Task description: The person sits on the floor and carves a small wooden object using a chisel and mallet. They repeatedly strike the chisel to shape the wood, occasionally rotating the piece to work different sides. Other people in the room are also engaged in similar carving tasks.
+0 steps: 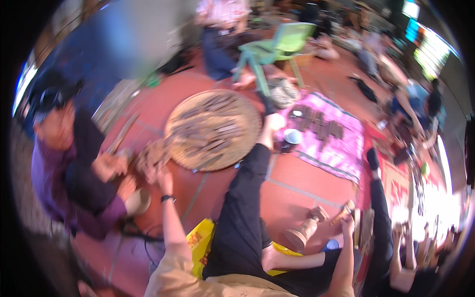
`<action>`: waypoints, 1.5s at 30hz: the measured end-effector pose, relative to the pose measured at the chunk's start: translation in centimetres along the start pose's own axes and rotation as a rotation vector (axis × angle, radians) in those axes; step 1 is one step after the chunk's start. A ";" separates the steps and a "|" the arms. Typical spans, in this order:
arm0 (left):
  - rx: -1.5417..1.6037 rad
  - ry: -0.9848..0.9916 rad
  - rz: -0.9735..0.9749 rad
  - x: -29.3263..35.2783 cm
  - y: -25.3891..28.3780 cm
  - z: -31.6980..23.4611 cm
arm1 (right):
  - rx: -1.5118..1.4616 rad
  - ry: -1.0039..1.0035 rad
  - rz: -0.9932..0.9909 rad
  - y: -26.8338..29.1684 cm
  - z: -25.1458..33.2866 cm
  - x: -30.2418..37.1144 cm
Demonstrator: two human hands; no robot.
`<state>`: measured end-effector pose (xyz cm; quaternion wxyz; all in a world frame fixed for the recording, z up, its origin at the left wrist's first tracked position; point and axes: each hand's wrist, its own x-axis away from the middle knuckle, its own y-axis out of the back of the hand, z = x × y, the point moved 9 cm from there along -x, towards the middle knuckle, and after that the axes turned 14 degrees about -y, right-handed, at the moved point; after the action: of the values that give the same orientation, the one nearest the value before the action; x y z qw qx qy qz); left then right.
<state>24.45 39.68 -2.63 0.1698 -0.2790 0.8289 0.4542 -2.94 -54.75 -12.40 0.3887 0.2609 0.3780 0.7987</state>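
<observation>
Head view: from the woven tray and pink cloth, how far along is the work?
Done: dark pieces lie in rows on the pink cloth. In hand: left hand reaches a brown heap; right hand grips a wooden stick. Left: pieces cover the woven tray.

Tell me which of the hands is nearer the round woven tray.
Left. The left hand reaches out beside the round woven tray's near-left edge; the right hand sits far off, low right, by a wooden mallet.

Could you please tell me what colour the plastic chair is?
The plastic chair is light green, seen in the head view.
</observation>
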 end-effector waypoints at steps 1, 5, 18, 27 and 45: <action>-0.043 0.000 -0.010 -0.3 1.2 3.5 | -0.004 -0.052 0.086 -1.5 2.1 0.4; -0.634 -0.014 0.066 -0.1 0.3 -2.3 | 0.109 -0.131 -0.019 1.8 0.4 0.8; -0.576 0.165 0.309 -1.0 -0.6 -3.5 | 0.074 0.129 -0.198 3.8 5.5 4.0; -0.396 0.053 0.075 -2.4 1.4 -9.8 | -0.022 0.038 -0.086 5.3 9.8 5.0; 0.842 -0.635 0.863 31.3 -12.4 -50.8 | -0.031 0.276 -0.068 6.7 13.8 6.3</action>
<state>6.03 -18.36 -0.62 0.3027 0.3133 0.8820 0.1797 0.49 -46.77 1.74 0.3636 0.1294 0.4242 0.8192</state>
